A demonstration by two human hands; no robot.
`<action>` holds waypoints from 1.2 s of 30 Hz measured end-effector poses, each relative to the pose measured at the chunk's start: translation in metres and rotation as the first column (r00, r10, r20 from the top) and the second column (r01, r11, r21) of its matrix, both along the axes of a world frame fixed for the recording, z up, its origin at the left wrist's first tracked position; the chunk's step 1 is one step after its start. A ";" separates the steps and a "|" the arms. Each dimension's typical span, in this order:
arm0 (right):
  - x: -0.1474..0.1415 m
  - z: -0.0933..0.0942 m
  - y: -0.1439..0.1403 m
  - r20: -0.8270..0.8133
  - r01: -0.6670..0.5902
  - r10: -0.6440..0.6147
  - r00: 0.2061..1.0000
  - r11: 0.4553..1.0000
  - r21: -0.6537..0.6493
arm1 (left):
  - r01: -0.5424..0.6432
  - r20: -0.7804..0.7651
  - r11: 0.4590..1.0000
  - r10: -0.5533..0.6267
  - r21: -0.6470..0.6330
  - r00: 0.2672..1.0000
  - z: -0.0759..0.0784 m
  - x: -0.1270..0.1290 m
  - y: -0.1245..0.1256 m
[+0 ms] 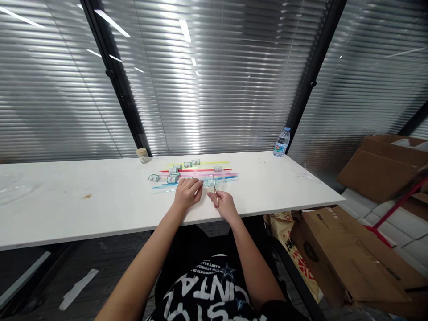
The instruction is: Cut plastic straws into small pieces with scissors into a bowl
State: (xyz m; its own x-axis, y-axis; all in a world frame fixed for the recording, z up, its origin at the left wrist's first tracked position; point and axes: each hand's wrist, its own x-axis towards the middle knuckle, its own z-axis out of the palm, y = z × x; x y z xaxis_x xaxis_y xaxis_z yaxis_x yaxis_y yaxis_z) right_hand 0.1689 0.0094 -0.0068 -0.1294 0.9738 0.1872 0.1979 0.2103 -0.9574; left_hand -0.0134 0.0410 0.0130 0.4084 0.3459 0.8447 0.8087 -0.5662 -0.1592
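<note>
My right hand (224, 205) is closed around a pair of scissors (215, 187), whose blades point away from me. Just left of it, my left hand (188, 193) has its fingers pressed together at the near side of a clear plastic piece (207, 183); whatever it grips is too small to make out. Beyond both hands, thin straw-like strips lie sideways, among them a red strip (203, 170), a blue strip (230, 178) and a yellow strip (217, 162). Several small green-and-white wrapped rolls, such as the leftmost roll (154, 178), lie on and beside the strips.
The white table (100, 209) runs along a window with blinds. A water bottle (281, 142) stands at the back right, a lidded cup (142, 155) at the back left. Clear plastic (13, 189) lies far left. Cardboard boxes (347, 254) fill the floor at right.
</note>
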 end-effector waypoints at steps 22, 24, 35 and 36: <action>0.001 0.004 -0.004 0.025 -0.035 0.034 0.999 0.999 0.004 | 0.013 -0.006 0.999 -0.013 -0.029 1.000 -0.001 0.000 0.001; 0.001 0.004 -0.005 0.035 -0.046 0.045 0.998 0.999 0.005 | 0.018 -0.005 1.000 -0.019 -0.026 1.000 0.000 0.001 0.000; 0.000 0.001 -0.003 0.035 -0.049 0.049 0.998 0.999 -0.005 | 0.050 -0.039 0.999 -0.050 0.000 0.998 0.000 0.003 0.000; 0.000 0.001 -0.003 0.035 -0.049 0.050 0.998 0.999 -0.006 | 0.043 -0.043 0.999 -0.043 -0.006 0.998 0.000 0.003 0.000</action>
